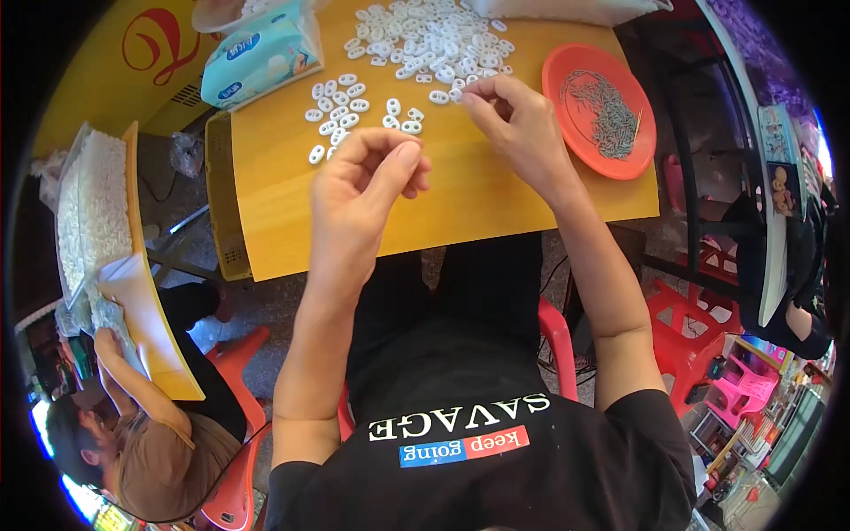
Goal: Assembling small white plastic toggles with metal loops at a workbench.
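Head view, small white oval pieces point(354, 90), scattered

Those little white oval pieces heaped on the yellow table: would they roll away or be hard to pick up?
The white oval pieces look flat, so they probably slide, not roll. Small and plastic-looking, they are likely light and stiff; the right hand pinches at one with its fingertips alone. They might slip, looking smooth.

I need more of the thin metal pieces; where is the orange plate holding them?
In the head view, the orange plate sits at the far right corner of the yellow table, just right of the right hand and the pile of white oval pieces.
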Available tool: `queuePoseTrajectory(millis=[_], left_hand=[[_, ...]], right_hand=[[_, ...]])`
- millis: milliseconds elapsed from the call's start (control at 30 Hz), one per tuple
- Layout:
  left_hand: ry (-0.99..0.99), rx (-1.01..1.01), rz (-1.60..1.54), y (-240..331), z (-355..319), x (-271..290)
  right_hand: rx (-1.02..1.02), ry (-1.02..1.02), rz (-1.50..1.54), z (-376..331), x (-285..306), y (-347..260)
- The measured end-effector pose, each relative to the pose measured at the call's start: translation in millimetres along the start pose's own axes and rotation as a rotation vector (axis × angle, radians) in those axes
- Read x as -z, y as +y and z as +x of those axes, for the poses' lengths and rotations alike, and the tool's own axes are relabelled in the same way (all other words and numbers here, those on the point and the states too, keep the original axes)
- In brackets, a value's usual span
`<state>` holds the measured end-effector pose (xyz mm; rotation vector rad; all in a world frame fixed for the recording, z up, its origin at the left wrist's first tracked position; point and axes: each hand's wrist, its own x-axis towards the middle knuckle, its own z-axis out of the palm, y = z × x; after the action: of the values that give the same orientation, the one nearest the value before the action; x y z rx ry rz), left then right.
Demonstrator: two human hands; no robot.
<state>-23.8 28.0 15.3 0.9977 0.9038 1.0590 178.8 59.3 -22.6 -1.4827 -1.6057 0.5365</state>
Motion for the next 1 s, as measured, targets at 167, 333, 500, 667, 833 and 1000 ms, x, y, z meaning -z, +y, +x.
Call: queuePoseTrajectory(millis=[167,333,500,667,833,1000], left_hand=[[0.032,0.055,-0.034,-33.9,10.0,-12.2],[0.067,0.011,-0.207,-40.1,12.1,-30.4],[0.067,0.037,-0.305,-44.6,15.5,-32.8],[0.077,-0.015,-0.210,-47.3,13.1,-34.8],[-0.011,-0.154,0.040,-48.4,7.8,-37.0],[-0.102,-0.032,-0.088,-53.7,10.4,-41.3]], right_hand=[[0.073,0.012,0.069,-20.0,4.4,-24.1],[0.432,0.147,-0.122,-25.3,-2.2,-14.8],[0.610,0.159,-0.162,-26.6,4.8,-11.3],[0.572,0.153,-0.093,-34.1,10.2,-10.7],[0.211,0.063,0.239,-46.3,20.1,-16.1],[0.099,0.087,0.317,-54.9,30.6,-14.1]])
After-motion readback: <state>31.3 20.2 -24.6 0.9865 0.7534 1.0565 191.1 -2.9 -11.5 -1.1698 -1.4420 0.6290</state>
